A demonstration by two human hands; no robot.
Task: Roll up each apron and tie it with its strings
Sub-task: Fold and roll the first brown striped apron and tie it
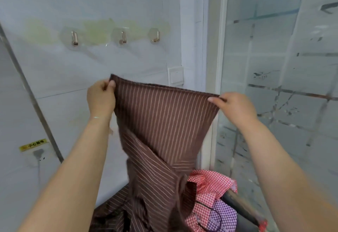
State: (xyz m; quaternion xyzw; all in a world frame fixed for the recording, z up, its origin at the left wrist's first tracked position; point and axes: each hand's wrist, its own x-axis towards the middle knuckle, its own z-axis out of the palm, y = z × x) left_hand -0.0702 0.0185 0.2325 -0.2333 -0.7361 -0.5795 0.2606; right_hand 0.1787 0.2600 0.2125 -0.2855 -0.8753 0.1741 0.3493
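I hold a brown apron with thin pale stripes [164, 118] up in front of me, its top edge stretched between both hands. My left hand [101, 99] pinches the upper left corner. My right hand [236, 106] pinches the upper right corner. The cloth hangs down, twisted in its lower half, and its bottom bunches up on a dark surface at the lower edge of the view. Below it on the right lie a red checked apron [210, 186] and a purple checked apron [224, 213], crumpled together. The brown apron's strings are not visible.
Three gold hooks [122, 37] are fixed on the white tiled wall behind. A white wall switch [176, 75] sits beside the apron's top edge. A frosted glass panel [278, 67] stands on the right, and a yellow label [33, 145] is stuck at the lower left.
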